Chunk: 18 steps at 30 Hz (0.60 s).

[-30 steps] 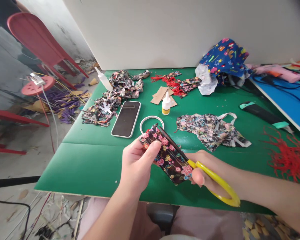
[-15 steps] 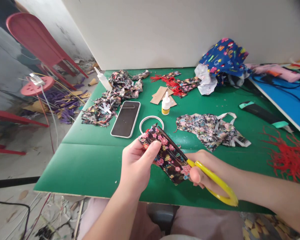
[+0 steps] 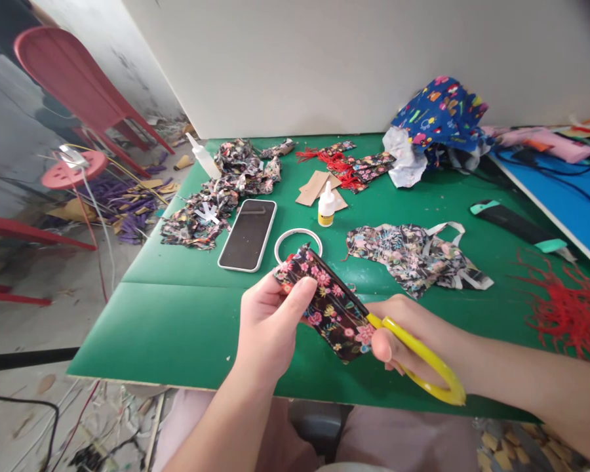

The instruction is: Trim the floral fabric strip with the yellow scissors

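It was a small craft workshop. A green table (image 3: 177, 328) was strewn with fabric scraps (image 3: 216, 196), a glue bottle (image 3: 326, 208), card pieces (image 3: 314, 187) and red tassels (image 3: 568, 314), and scissors (image 3: 413, 347) were set to a floral cloth (image 3: 332, 308). Offcuts (image 3: 122, 203) littered the bare floor (image 3: 39, 328) among red plastic chairs (image 3: 73, 78).

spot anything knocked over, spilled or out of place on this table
A white bottle seems to lie on its side at the green table's far left edge, while the small glue bottle stands upright. Nothing looks spilled. The left hand holds floral fabric, the right hand yellow scissors.
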Motion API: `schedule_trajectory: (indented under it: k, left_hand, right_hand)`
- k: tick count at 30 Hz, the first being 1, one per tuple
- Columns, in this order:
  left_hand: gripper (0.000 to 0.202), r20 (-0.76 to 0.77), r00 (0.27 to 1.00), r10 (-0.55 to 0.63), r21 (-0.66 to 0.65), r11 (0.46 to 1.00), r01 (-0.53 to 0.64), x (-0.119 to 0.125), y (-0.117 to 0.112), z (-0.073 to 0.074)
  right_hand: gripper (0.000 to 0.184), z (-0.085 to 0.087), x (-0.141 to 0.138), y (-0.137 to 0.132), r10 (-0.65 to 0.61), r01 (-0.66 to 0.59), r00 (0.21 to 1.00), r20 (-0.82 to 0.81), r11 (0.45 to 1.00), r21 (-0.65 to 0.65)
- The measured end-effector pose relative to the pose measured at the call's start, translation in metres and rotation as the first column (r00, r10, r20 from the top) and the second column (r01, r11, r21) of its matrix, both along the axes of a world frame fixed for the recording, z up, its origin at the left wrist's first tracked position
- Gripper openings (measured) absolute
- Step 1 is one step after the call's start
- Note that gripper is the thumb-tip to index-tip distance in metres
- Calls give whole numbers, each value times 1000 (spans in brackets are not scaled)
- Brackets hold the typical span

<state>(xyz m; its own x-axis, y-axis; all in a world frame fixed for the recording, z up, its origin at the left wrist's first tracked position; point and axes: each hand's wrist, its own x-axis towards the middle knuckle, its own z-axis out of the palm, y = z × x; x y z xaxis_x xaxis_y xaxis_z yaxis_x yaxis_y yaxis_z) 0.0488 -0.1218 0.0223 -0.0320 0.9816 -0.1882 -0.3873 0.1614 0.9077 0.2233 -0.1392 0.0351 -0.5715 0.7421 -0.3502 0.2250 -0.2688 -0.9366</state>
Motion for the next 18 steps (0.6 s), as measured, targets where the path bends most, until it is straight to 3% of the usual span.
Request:
schedule_trajectory:
  k: [5,11,18]
  left_hand:
    - [13,18,999,-32,22,999,31,-3,1,-4]
    - [12,14,999,-51,35,998,51,-4,0,-3]
    - [19,-42,999,-17,-16,1000,16,0,-1,1]
  right_hand:
    - [58,4,-1,1,36,-37,997,70,999,22]
    - [79,9,0,3,60,-67,990,129,996,53]
    - [75,10,1,6,83,-94,987,138,993,74]
